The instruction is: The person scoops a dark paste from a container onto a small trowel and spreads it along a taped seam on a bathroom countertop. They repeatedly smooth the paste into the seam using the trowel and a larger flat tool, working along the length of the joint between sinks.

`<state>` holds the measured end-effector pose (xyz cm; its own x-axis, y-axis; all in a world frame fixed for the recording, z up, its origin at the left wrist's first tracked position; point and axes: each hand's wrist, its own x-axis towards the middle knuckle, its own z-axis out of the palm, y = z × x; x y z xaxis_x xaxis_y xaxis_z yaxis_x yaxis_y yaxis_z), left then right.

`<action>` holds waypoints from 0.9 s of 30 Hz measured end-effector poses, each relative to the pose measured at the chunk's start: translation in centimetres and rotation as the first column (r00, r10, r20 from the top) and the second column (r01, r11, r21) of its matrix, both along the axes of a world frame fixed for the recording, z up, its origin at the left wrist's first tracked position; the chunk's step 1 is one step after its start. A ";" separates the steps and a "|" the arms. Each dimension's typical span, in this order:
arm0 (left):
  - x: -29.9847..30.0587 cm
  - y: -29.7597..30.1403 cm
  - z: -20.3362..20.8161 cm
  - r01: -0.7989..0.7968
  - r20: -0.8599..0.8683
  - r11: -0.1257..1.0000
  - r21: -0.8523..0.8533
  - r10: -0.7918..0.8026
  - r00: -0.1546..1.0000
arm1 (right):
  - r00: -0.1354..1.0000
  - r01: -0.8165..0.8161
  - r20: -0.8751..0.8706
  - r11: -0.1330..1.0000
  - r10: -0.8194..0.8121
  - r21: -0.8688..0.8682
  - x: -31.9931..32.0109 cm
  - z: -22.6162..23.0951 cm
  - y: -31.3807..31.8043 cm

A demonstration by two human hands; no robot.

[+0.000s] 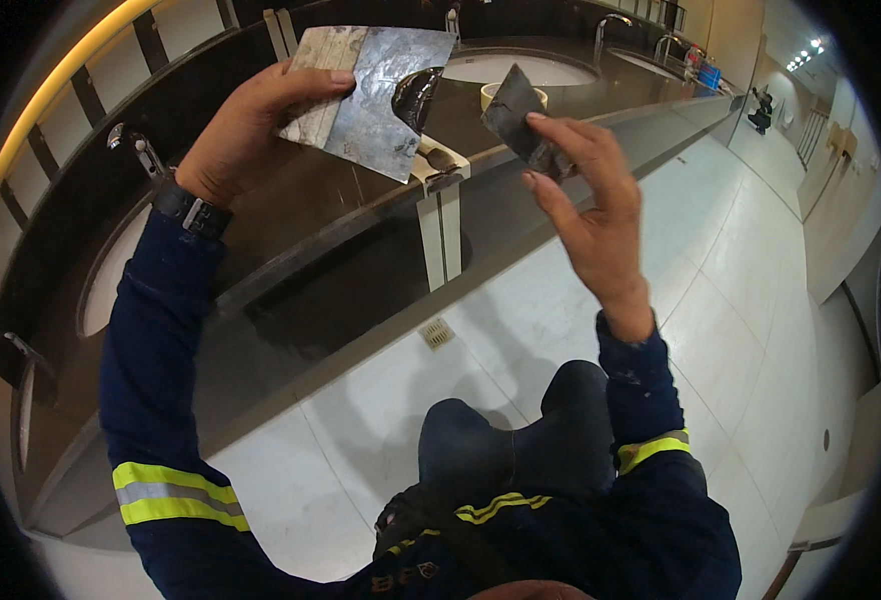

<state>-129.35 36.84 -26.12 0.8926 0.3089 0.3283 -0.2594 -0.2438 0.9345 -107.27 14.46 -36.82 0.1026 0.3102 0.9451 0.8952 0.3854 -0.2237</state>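
My left hand (250,125) holds up a flat grey metal plate (380,95) smeared with a dark dab of putty near its right edge. My right hand (585,205) is raised beside it, pinching a small dark scraper blade (518,115) between thumb and fingers. The two tools are a short gap apart, above a dark stone washbasin counter (300,200). Both arms wear dark blue sleeves with yellow reflective bands, and a black watch sits on my left wrist.
White sinks (520,68) with chrome taps (138,148) are set in the long dark counter. A small bowl (490,93) stands on the counter. A white support (438,235) stands under it, with a floor drain (437,333) on the pale tiled floor. A person (760,108) is far down the room.
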 end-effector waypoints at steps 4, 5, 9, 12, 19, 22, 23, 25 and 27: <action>-0.5 0.5 0.0 -0.052 -0.043 0.993 0.101 0.057 0.997 | 0.987 0.045 0.156 0.992 -0.026 -0.119 -1.7 2.8 -2.0; -0.5 0.4 -0.2 -0.059 -0.043 0.992 0.116 0.064 0.997 | 0.984 0.044 0.175 0.989 -0.019 -0.141 -2.2 3.1 -1.9; 0.2 -0.4 -0.3 -0.014 -0.068 0.988 0.152 0.025 0.997 | 0.971 0.110 0.233 0.969 -0.057 -0.220 -2.5 3.4 -1.7; 0.0 0.3 -0.2 0.030 -0.137 0.974 0.226 0.001 0.991 | 0.968 0.122 0.245 0.942 -0.044 -0.312 -2.2 3.6 -2.4; 0.5 1.3 0.5 -0.176 0.208 0.984 0.012 0.169 0.963 | 0.924 -0.264 -0.360 0.894 0.127 -0.363 -0.4 -3.7 -3.9; -0.3 3.9 0.4 -0.306 0.152 0.941 0.141 0.285 0.946 | 0.740 -0.467 -0.647 0.831 0.182 -0.300 0.5 -8.0 -2.2; 0.2 3.8 -0.6 -0.392 0.216 0.909 0.141 0.358 0.908 | 0.760 -0.450 -0.615 0.852 0.208 -0.267 0.9 -8.3 -1.4; 0.9 2.6 -1.0 -0.509 0.264 0.849 0.142 0.463 0.846 | 0.786 -0.432 -0.560 0.881 0.264 -0.192 1.9 -8.9 1.4; 0.7 2.7 -3.3 -0.520 0.388 0.759 0.391 0.377 0.841 | 0.775 -0.464 -0.546 0.874 0.319 -0.147 3.2 -9.7 4.0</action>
<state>-128.64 39.59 -29.47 0.5419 0.3969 0.7408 -0.2288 -0.7785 0.5845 -104.08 18.41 -46.53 0.3422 0.6507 0.6778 0.4184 0.5404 -0.7300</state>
